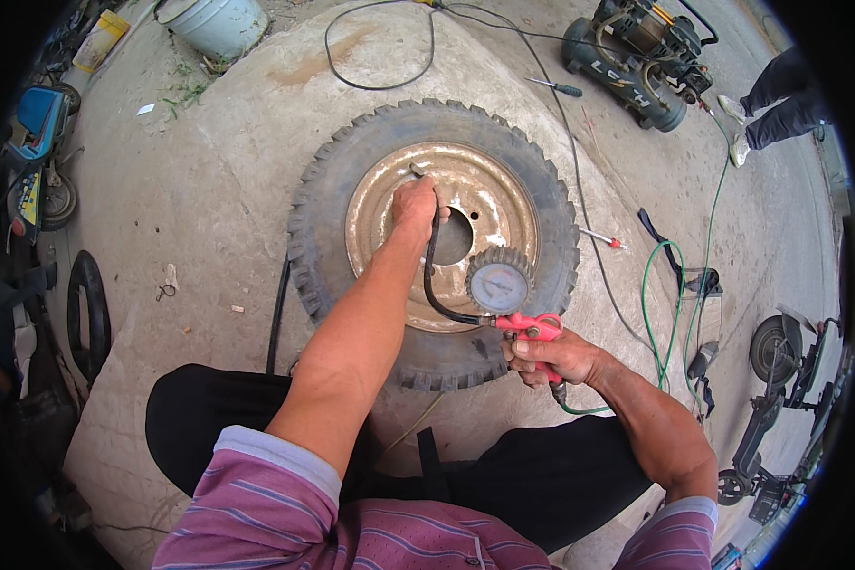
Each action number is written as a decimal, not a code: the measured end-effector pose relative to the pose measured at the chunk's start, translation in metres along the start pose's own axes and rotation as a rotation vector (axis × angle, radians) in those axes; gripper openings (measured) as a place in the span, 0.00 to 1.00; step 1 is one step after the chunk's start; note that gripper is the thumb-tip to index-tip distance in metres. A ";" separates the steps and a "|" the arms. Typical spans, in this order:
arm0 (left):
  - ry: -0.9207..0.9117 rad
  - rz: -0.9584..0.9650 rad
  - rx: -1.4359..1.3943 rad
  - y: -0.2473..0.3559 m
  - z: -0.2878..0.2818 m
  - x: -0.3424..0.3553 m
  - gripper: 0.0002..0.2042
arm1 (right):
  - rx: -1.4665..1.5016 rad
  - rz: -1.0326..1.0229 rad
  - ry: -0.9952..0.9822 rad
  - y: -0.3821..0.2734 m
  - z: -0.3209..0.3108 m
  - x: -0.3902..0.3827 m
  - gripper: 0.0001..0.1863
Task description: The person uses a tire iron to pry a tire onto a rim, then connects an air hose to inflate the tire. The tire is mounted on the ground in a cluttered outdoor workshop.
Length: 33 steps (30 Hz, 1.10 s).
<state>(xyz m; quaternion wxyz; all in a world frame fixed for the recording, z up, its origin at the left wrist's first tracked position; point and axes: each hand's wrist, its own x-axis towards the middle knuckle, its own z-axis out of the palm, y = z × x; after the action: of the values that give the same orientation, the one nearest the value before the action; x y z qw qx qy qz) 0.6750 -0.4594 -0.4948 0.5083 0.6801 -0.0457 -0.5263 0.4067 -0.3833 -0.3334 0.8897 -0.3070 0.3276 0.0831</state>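
Note:
A chunky-treaded tire [328, 204] lies flat on the ground in front of me, mounted on a rusty, cream-colored wheel rim [503, 190]. My right hand [562, 357] is wrapped round the red handle of a tire inflator [540, 328], whose round gauge [499, 287] sits over the tire's near right side. From the inflator a short black hose [430, 275] curves up to my left hand [415, 204]. That hand is closed on the hose's end, against the far inner part of the rim beside the center hole. Its fingers partly hide the hose end and the valve area.
At the far right stands a black air compressor [632, 71], with a person's legs [779, 100] beside it. A green air hose [646, 285] and a dark cable [579, 180] cross the ground. A screwdriver [560, 88] lies beyond the tire; a scooter [765, 418] is at right.

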 end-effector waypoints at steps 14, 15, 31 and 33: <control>0.019 -0.008 0.020 0.003 0.000 -0.003 0.12 | 0.002 0.007 0.012 -0.001 0.002 0.002 0.16; 0.017 -0.008 0.021 0.002 -0.001 -0.003 0.13 | 0.001 0.010 0.015 -0.001 0.002 0.002 0.16; 0.013 0.000 0.040 0.000 0.000 0.001 0.14 | -0.004 0.038 -0.004 0.001 -0.001 0.001 0.17; 0.025 -0.003 0.040 0.000 0.001 -0.001 0.14 | 0.007 0.028 -0.008 0.001 -0.001 0.001 0.17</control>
<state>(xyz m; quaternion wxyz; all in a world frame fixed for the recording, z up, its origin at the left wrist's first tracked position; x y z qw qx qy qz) 0.6743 -0.4594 -0.4945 0.4943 0.6968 -0.0487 -0.5175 0.4067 -0.3831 -0.3355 0.8908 -0.2991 0.3283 0.0957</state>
